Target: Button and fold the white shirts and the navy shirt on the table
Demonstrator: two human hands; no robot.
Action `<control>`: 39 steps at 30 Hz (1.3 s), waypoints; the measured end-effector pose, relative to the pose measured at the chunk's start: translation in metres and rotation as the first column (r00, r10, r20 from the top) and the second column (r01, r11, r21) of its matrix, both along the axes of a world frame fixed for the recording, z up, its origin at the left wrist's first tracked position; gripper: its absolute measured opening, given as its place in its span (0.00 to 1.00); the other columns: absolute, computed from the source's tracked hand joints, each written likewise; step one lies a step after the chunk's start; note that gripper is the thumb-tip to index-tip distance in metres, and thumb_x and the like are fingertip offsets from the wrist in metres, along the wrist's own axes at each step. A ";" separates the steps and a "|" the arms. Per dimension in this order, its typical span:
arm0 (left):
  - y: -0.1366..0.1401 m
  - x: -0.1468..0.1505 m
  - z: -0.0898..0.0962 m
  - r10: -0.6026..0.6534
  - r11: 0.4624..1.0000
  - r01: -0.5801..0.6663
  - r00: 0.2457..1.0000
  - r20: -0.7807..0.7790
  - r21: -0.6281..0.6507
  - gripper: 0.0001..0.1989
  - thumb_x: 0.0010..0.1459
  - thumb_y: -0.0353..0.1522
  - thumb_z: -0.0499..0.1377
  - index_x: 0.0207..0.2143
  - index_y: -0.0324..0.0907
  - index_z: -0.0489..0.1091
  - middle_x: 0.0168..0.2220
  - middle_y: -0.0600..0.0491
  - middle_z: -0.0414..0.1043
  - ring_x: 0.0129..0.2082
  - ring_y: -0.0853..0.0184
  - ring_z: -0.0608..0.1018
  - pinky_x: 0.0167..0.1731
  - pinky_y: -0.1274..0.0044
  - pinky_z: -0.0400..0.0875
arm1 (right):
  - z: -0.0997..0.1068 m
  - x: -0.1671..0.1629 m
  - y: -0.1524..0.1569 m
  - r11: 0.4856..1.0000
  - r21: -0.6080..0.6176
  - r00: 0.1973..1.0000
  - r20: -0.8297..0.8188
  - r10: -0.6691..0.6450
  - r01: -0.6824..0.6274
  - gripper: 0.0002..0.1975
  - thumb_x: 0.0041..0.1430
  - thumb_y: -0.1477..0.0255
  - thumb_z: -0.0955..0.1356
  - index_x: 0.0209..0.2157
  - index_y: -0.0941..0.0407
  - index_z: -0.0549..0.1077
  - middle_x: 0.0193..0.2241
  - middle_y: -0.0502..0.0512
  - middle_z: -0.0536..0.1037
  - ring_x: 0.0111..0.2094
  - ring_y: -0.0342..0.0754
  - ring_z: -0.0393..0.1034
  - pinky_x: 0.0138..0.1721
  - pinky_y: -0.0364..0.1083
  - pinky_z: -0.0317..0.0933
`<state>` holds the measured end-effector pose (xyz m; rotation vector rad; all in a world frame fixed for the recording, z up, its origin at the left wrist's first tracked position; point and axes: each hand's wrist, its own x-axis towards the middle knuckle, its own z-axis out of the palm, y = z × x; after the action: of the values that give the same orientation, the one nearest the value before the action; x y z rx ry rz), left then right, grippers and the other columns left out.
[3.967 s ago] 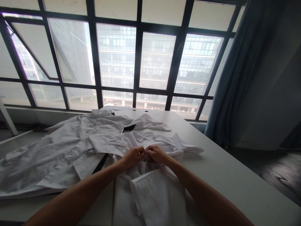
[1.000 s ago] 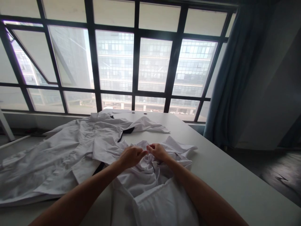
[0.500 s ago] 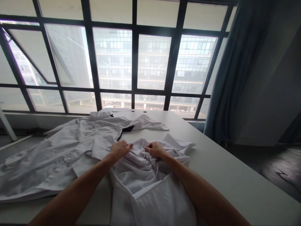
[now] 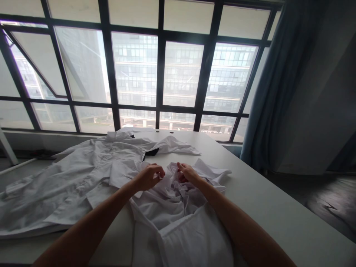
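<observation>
Pinches a crumpled garment at the near side of the counter with the right hand, apparently to keep cloth raised, and curls the left hand, too unclear to tell if gripping, with a spread garment on the counter's left, perhaps for room.

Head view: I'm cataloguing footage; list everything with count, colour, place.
Near garment: one, white, before the person
Spread garment: apparently one, white, left
Dark patches: several, black, by spread garment
Table: apparently one, white, beneath garments
Table holes: two, dark, far end
Window: one, black-framed, behind table
Building: at least one, pale, outside
Curtain: one, blue, right
Post: one, white, far left
Floor: one, dark, right
Left hand: one, bare, over near garment
Right hand: one, bare, pinching near garment
</observation>
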<state>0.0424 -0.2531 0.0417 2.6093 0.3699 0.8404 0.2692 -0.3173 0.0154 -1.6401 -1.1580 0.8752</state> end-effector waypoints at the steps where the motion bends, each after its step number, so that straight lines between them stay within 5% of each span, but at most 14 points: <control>1: -0.001 -0.001 0.002 -0.035 0.999 0.035 0.999 -0.006 0.002 0.09 0.50 0.21 0.55 0.25 0.41 0.71 0.31 0.51 0.77 0.35 0.66 0.75 0.42 0.76 0.67 | -0.001 -0.001 0.000 1.000 -0.007 1.000 -0.012 0.001 -0.001 0.19 0.70 0.56 0.58 0.36 0.57 0.65 0.27 0.52 0.74 0.19 0.40 0.66 0.20 0.39 0.59; 6: -0.003 -0.004 0.007 -0.081 0.997 0.081 0.996 0.028 0.001 0.14 0.46 0.17 0.52 0.18 0.41 0.67 0.32 0.50 0.78 0.36 0.66 0.75 0.44 0.75 0.66 | -0.004 -0.001 0.001 0.999 0.017 0.991 -0.127 0.053 -0.051 0.21 0.65 0.52 0.63 0.32 0.56 0.65 0.20 0.46 0.67 0.18 0.40 0.63 0.20 0.39 0.56; 10: 0.004 -0.006 0.004 -0.024 0.999 0.025 0.999 0.047 -0.032 0.15 0.43 0.15 0.50 0.19 0.41 0.70 0.32 0.50 0.77 0.38 0.66 0.76 0.45 0.75 0.68 | 0.003 0.003 -0.004 0.987 0.052 0.967 -0.198 0.161 -0.154 0.21 0.47 0.56 0.75 0.32 0.57 0.68 0.19 0.42 0.64 0.18 0.37 0.57 0.21 0.38 0.51; 14: 0.019 -0.010 -0.002 0.194 0.981 -0.190 0.973 0.124 -0.040 0.19 0.41 0.16 0.50 0.29 0.39 0.75 0.34 0.50 0.75 0.34 0.68 0.75 0.40 0.78 0.69 | 0.012 0.014 -0.009 0.991 0.050 0.982 -0.134 0.132 -0.126 0.27 0.39 0.67 0.77 0.43 0.58 0.72 0.22 0.43 0.69 0.19 0.37 0.55 0.22 0.39 0.50; 17: 0.028 -0.011 -0.006 0.358 0.933 -0.350 0.922 0.147 -0.080 0.22 0.41 0.16 0.52 0.37 0.38 0.76 0.35 0.51 0.74 0.28 0.70 0.72 0.34 0.79 0.69 | 0.014 0.019 -0.009 1.000 0.011 0.996 0.090 0.002 -0.003 0.26 0.38 0.76 0.75 0.44 0.59 0.73 0.19 0.42 0.67 0.20 0.39 0.58 0.23 0.39 0.52; 20: 0.031 -0.010 -0.009 0.415 0.908 -0.404 0.904 0.104 -0.110 0.24 0.41 0.18 0.54 0.42 0.37 0.76 0.33 0.52 0.73 0.26 0.71 0.71 0.31 0.80 0.68 | 0.015 0.017 -0.010 0.997 0.016 0.909 0.409 -0.074 0.074 0.17 0.40 0.80 0.72 0.37 0.60 0.75 0.22 0.46 0.71 0.25 0.42 0.65 0.27 0.40 0.55; 23: 0.033 -0.008 -0.011 0.443 0.891 -0.440 0.897 0.000 -0.114 0.21 0.41 0.20 0.55 0.38 0.37 0.77 0.27 0.55 0.72 0.27 0.69 0.72 0.31 0.79 0.67 | 0.018 0.009 -0.014 0.991 0.062 0.736 0.664 -0.130 0.119 0.09 0.45 0.80 0.70 0.33 0.59 0.76 0.27 0.53 0.77 0.31 0.46 0.70 0.30 0.41 0.56; 29: 0.037 -0.009 -0.011 0.488 0.858 -0.500 0.865 -0.115 -0.121 0.12 0.41 0.22 0.56 0.30 0.39 0.74 0.22 0.56 0.70 0.27 0.67 0.73 0.30 0.79 0.64 | 0.034 -0.002 -0.025 0.948 0.237 0.404 0.862 -0.307 0.213 0.11 0.51 0.80 0.65 0.35 0.56 0.75 0.31 0.57 0.79 0.34 0.51 0.73 0.31 0.44 0.52; 34: 0.037 -0.010 -0.007 0.563 0.817 -0.571 0.820 -0.102 -0.082 0.05 0.44 0.23 0.56 0.23 0.41 0.66 0.22 0.57 0.68 0.26 0.68 0.71 0.29 0.79 0.61 | 0.037 0.001 -0.027 0.940 0.254 0.406 0.853 -0.328 0.227 0.08 0.48 0.78 0.65 0.30 0.55 0.75 0.28 0.56 0.77 0.31 0.49 0.70 0.30 0.44 0.48; 39: 0.035 -0.008 -0.006 0.600 0.799 -0.600 0.800 -0.027 -0.038 0.09 0.45 0.23 0.56 0.19 0.43 0.59 0.21 0.56 0.67 0.27 0.67 0.71 0.29 0.79 0.61 | 0.030 0.007 -0.026 0.950 0.256 0.472 0.826 -0.310 0.177 0.02 0.45 0.75 0.66 0.21 0.56 0.70 0.24 0.54 0.75 0.28 0.47 0.66 0.28 0.43 0.47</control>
<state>0.0340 -0.2186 0.0354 2.4654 1.2565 0.9826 0.2764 -0.3430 0.0449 -2.1204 -1.5135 -0.3311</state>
